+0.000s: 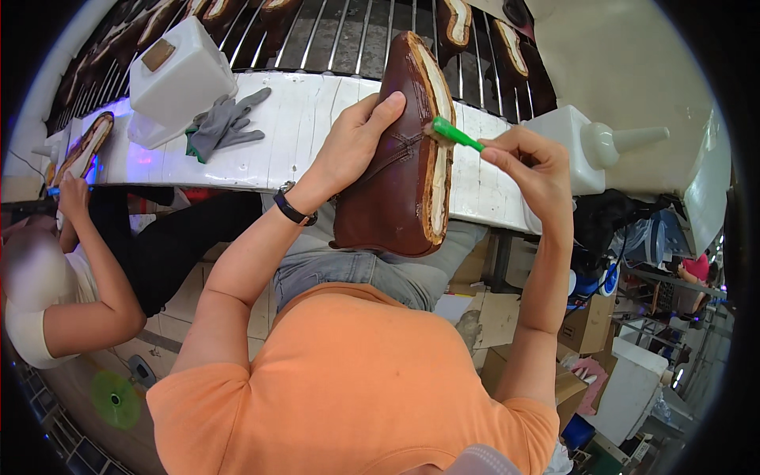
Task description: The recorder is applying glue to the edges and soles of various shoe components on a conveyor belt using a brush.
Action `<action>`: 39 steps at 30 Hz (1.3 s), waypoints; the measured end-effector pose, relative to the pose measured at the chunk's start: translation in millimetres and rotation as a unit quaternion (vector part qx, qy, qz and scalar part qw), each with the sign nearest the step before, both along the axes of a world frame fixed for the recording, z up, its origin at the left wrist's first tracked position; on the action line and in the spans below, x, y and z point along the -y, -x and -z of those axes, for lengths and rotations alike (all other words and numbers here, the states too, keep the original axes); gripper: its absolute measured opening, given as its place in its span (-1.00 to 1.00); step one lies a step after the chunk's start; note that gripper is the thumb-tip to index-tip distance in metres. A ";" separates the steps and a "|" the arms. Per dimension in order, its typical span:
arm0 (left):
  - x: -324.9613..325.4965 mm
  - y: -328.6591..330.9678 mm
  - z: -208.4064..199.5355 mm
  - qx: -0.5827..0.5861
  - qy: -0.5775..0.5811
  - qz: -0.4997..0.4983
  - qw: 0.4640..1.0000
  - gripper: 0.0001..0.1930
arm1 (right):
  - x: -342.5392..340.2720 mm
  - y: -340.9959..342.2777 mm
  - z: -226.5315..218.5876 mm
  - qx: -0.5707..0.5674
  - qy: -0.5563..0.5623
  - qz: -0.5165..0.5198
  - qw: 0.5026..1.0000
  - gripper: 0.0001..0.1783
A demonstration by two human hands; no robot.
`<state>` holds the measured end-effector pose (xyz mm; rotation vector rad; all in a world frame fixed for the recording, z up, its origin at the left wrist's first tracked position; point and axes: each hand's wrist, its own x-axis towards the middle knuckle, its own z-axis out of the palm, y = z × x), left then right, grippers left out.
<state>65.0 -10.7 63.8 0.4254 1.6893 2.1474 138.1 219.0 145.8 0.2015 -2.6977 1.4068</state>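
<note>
Gripping: left hand (360,141) clasped around brown boot (380,202), above lap (332,273).
Brushing: right hand (540,162) pinching green brush (457,134), bristles at boot's edge.
Containers: white spouted bottle (564,146), boxy white jug (180,77); contents hidden.
Barred rack (362,39): brown shoes (457,22), undersides showing.

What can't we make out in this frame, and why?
All head view:
Left hand: most fingers, hidden behind the brown shoe.
Green-handled brush: bristle tips, too small against the shoe's edge.
Far shoe at top: cut off by the upper edge.
White bottle, right: contents, hidden by opaque walls.
</note>
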 end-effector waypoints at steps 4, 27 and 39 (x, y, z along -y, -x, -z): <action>2.8 3.8 6.0 0.013 -0.003 -0.001 1.000 -0.47 | 1.0 -13.1 -5.8 0.030 -0.024 -0.111 0.993 -0.91; -10.5 -23.9 46.6 0.340 -0.029 0.257 0.904 -0.38 | 9.6 19.2 -13.5 0.112 0.027 -0.300 0.947 -0.81; -2.6 -55.2 76.5 0.521 -0.267 0.498 0.640 -0.40 | 11.1 38.5 -7.9 0.139 0.060 -0.353 0.923 -0.86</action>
